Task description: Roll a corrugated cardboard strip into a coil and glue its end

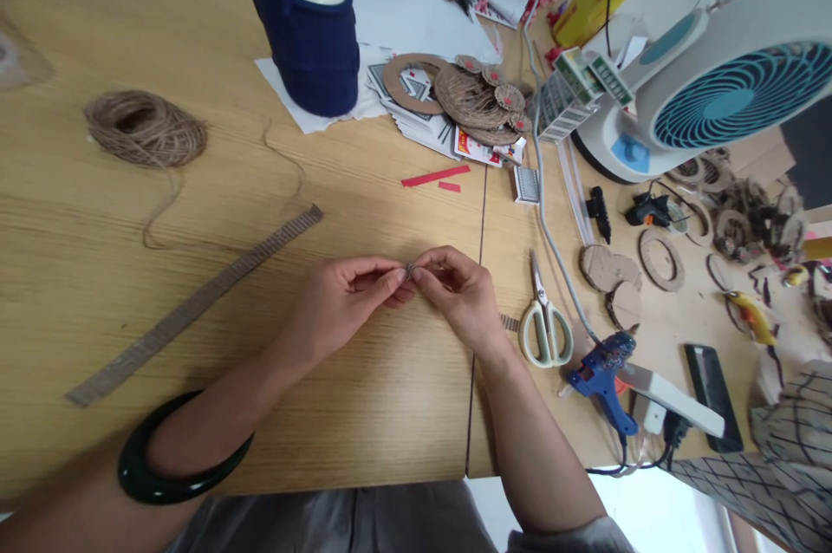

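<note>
While both bare hands meet over a pale wooden tabletop (97,215), the left hand (344,297) and right hand (455,297) hold a tiny curled item (409,269) between them, its material too small to tell. Each grip is closed on the item in a fingertip pinch, with the remaining fingers curled and the two hands almost touching. Both forearms angle inward from the lower edge of the view, and a dark green bangle (136,477) encircles the left forearm. Beyond the hands, a white flask in a navy quilted sleeve (305,42) stands upright, its contents hidden. To its right, a heap of round corrugated cardboard discs and rings (474,98) rests on a pile of playing cards (422,124), and two small red paper strips (435,176) lie nearer the hands. To the left, a ball of brown jute twine (144,130) trails a loose end, and a long corrugated cardboard strip (188,306) lies diagonally on the wood. To the right, scissors with pale green handles (544,323) lie just beside the right forearm, near a blue hot glue gun (601,380). A white desk fan with a teal grille (734,94) stands at the upper right.
</note>
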### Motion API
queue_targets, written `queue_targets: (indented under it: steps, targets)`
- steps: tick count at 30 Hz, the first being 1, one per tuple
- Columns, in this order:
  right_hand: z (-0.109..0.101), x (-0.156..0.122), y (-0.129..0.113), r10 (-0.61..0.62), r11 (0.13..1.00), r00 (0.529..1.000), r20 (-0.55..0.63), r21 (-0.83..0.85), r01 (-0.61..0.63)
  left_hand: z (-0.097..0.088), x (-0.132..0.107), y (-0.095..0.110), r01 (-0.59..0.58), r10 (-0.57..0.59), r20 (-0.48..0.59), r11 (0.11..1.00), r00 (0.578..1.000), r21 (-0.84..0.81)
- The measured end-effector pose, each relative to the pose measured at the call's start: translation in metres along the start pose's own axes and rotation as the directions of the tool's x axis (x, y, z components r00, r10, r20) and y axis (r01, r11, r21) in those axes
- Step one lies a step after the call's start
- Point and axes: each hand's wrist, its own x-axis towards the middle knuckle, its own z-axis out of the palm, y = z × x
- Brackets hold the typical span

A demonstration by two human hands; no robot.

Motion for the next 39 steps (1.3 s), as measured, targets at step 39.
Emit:
queue_targets:
  steps: [39]
  targets:
    - [0.0023,-0.0028,-0.0052,-0.019,0.988,0.999,0.045,-0.155,0.026,-0.0053,0.0023,0.0011,0.059,-0.062,0.047,0.997,0.997,0.051]
